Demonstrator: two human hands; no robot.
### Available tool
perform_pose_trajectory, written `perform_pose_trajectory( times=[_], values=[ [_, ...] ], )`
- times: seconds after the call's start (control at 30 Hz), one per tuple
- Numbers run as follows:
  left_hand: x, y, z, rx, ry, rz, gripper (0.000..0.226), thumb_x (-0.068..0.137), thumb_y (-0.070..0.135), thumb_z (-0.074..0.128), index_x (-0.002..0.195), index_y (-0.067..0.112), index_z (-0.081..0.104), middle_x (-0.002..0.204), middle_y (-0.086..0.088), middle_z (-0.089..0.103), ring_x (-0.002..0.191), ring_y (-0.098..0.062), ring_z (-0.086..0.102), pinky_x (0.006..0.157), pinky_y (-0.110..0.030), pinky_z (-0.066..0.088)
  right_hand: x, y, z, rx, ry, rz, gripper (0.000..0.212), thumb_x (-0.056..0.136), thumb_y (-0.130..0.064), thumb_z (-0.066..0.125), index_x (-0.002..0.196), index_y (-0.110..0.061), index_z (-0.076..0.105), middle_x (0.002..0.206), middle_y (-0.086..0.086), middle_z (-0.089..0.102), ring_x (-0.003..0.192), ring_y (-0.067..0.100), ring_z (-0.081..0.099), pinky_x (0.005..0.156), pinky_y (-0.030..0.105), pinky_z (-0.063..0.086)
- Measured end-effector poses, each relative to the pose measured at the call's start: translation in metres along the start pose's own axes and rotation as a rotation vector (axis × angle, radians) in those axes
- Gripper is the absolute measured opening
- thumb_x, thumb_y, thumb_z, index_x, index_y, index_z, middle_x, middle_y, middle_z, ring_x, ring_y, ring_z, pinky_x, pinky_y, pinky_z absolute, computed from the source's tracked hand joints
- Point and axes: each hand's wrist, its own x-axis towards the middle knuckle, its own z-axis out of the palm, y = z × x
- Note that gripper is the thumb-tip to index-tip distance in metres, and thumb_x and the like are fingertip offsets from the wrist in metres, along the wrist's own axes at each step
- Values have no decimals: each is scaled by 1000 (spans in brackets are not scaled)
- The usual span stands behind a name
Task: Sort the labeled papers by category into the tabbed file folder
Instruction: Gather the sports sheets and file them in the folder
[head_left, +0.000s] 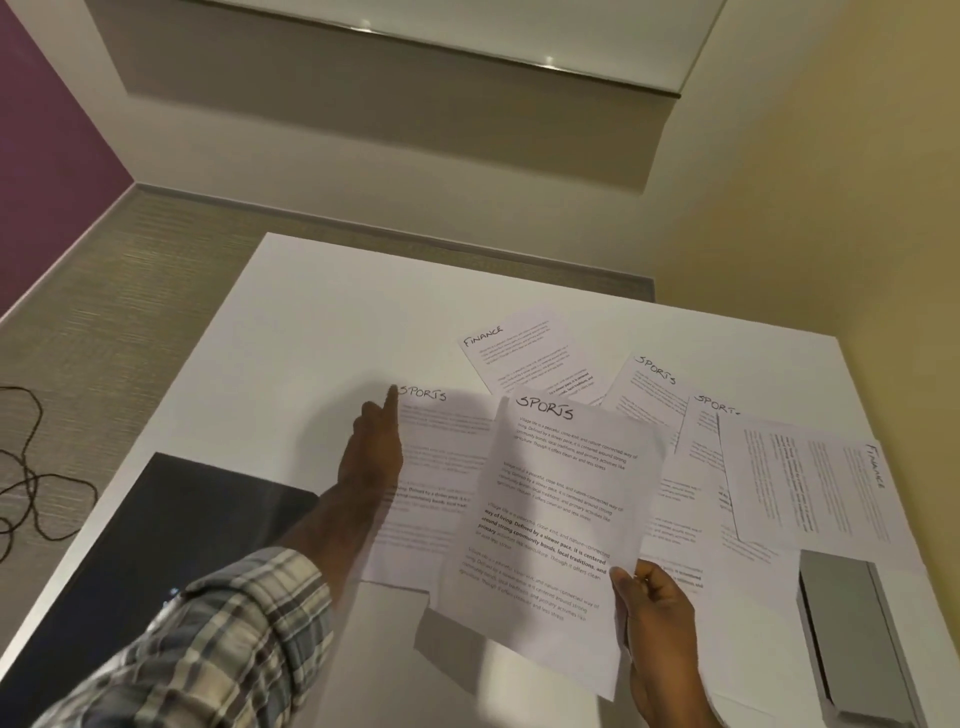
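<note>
My right hand (660, 639) grips the lower right edge of a SPORTS sheet (550, 525) and holds it above the white table (311, 322). My left hand (371, 457) lies flat on a second SPORTS sheet (441, 457) on the table, its index finger touching the sheet's top left corner. Further back lies a FINANCE sheet (524, 348). To the right are two more SPORTS sheets (649, 389) (701, 431) and a sideways FINANCE sheet (810, 483), overlapping each other. A dark folder (171, 525) lies at the table's front left.
A grey box-like object (847, 629) sits at the table's front right. Black cable (31, 478) is coiled on the carpet to the left. Walls stand close behind and to the right of the table.
</note>
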Motion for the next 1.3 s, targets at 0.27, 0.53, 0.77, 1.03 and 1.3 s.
perform_pose_trajectory(
  times=[0.27, 0.53, 0.77, 1.03, 1.3],
  values=[
    [-26, -3, 8, 234, 66, -130, 56, 98, 46, 53, 141, 12, 45, 132, -15, 46, 118, -31, 49, 96, -43, 46, -31, -3, -7, -74, 3, -18, 10, 96, -2, 62, 89, 2, 67, 58, 5, 56, 46, 10, 43, 45, 20, 35],
    [-45, 6, 21, 280, 122, -161, 64, 80, 58, 73, 116, 8, 55, 117, -10, 54, 107, -26, 54, 86, -40, 51, -46, 9, -21, -74, 43, -11, 10, 96, -2, 64, 92, -1, 72, 92, 21, 76, 78, 28, 67, 80, 43, 55],
    [-56, 6, -7, -49, -16, -132, 11, 92, 16, 48, 85, 16, 56, 91, -9, 68, 81, -30, 60, 68, -34, 46, -53, 9, -22, -95, -11, -34, 18, 95, -1, 63, 77, -4, 66, 57, 4, 58, 50, 12, 47, 58, 26, 38],
    [-134, 28, -58, -683, -122, -29, 19, 105, 24, 49, 108, 24, 68, 96, 1, 75, 87, -18, 72, 70, -31, 57, -62, -15, 1, -4, -49, -94, 47, 95, -3, 65, 61, -20, 35, 52, -7, 28, 47, 9, 19, 43, 20, 19],
    [-190, 55, -99, -1037, -231, -32, 31, 106, 38, 46, 114, 24, 71, 110, -8, 75, 105, -36, 70, 92, -55, 55, -74, -50, 6, -136, -167, -200, 36, 90, -20, 70, 70, -19, 40, 64, 1, 36, 59, 15, 32, 59, 32, 28]
  ],
)
